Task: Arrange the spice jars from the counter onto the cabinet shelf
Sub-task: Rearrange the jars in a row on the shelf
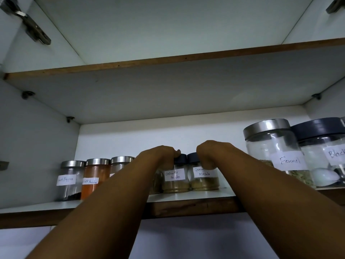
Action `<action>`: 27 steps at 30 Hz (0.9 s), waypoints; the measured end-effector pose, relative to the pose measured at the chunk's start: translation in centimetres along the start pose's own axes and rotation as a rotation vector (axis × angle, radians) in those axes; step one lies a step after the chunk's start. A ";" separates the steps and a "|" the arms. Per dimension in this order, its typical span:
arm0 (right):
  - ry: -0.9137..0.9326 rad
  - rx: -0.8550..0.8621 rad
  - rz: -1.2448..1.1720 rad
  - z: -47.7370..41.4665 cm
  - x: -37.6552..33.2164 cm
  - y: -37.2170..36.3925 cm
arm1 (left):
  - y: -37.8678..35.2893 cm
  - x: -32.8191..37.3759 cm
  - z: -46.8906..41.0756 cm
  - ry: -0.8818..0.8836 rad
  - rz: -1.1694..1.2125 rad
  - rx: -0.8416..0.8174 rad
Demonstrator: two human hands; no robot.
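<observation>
Our left hand (164, 156) grips the coriander jar (175, 176) by its lid, our right hand (209, 156) the garam masala jar (204, 174), nudging them together at six o'clock on the shelf (186, 196), labels facing out for reading.

Both bare forearms reach up and forward, converging toward the middle of the view. The left hand (164, 154) is bent down at the wrist, fingers curled closed, a thumb tip showing at its right. The right hand (209, 154) is likewise flexed downward and curled; its fingertips are hidden, so its grip seems closed.
</observation>
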State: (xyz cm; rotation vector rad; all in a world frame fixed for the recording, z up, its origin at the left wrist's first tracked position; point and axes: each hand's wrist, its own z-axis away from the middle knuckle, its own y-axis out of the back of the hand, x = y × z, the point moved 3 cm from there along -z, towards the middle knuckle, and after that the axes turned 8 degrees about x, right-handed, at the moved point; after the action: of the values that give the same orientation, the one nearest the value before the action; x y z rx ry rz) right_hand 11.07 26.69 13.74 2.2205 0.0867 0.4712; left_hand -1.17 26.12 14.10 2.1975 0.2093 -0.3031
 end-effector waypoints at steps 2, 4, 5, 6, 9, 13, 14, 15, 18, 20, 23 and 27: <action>-0.029 -0.009 -0.007 -0.2 -0.2 -0.5 | -0.8 0.2 0.2 0.000 0.003 -0.013; -0.092 -0.003 -0.068 -0.2 -0.3 -1.2 | -1.2 0.4 0.7 -0.013 0.000 -0.010; -0.112 0.032 -0.110 -0.2 -0.3 -1.7 | -1.4 0.6 0.8 -0.024 -0.007 -0.001; -0.110 0.087 -0.132 -0.1 -0.3 -2.0 | -1.3 0.8 1.1 -0.036 -0.009 0.014; -0.051 0.262 -0.072 0.8 -0.7 -1.2 | -0.6 1.3 2.0 -0.056 0.049 0.092; 0.044 0.377 -0.043 2.1 -1.4 0.1 | 1.1 2.3 2.8 -0.066 0.153 0.191; 0.053 0.393 -0.048 2.7 -1.2 0.8 | 1.7 2.6 3.0 -0.063 0.169 0.211; 0.062 0.413 -0.044 3.1 -1.0 1.3 | 2.2 2.8 3.3 -0.062 0.178 0.226; 0.067 0.457 -0.071 4.5 -0.1 3.9 | 4.4 3.4 3.9 -0.058 0.193 0.280; 0.052 0.461 -0.130 5.8 0.6 6.4 | 6.3 3.8 4.4 -0.055 0.217 0.320; 0.024 0.464 -0.174 8.0 2.3 9.1 | 8.7 5.1 5.0 -0.066 0.292 0.359; -0.041 0.450 -0.182 10.2 6.4 9.7 | 10.9 8.5 6.1 -0.128 0.349 0.339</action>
State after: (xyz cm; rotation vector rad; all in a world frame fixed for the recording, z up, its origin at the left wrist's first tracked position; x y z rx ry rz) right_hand 19.78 14.43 17.20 2.6279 0.4040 0.3275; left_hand 8.86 15.07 16.35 2.4842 -0.3170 -0.2974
